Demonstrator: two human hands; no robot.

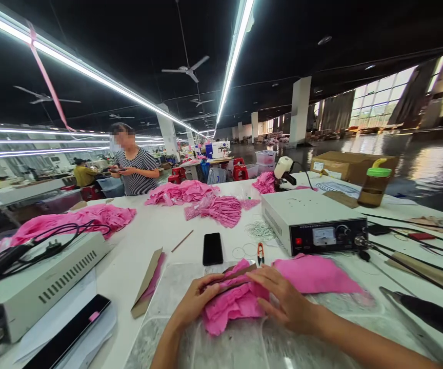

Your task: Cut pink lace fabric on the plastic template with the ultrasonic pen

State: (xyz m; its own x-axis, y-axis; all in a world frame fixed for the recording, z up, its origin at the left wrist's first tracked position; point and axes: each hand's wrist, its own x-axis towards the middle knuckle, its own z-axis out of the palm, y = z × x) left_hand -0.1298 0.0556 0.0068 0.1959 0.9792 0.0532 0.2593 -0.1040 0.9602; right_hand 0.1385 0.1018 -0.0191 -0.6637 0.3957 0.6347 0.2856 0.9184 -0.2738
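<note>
My left hand (194, 300) and my right hand (285, 300) both rest on a bunched pink fabric piece (232, 302) lying on a clear plastic sheet (244, 343) at the near table edge. The left fingers pinch the fabric's upper left edge, together with a brown cardboard strip (240, 270) that pokes out of it. The right fingers curl over and press the fabric's right side. A flat pink fabric piece (316, 275) lies just right of my right hand.
A black phone (213, 248), small orange snips (260, 252) and a white control box (314, 220) sit beyond my hands. Another box with black cables (40, 277) stands left. Pink fabric heaps (202, 200) lie farther back. A person in a striped shirt (135, 169) stands behind the table.
</note>
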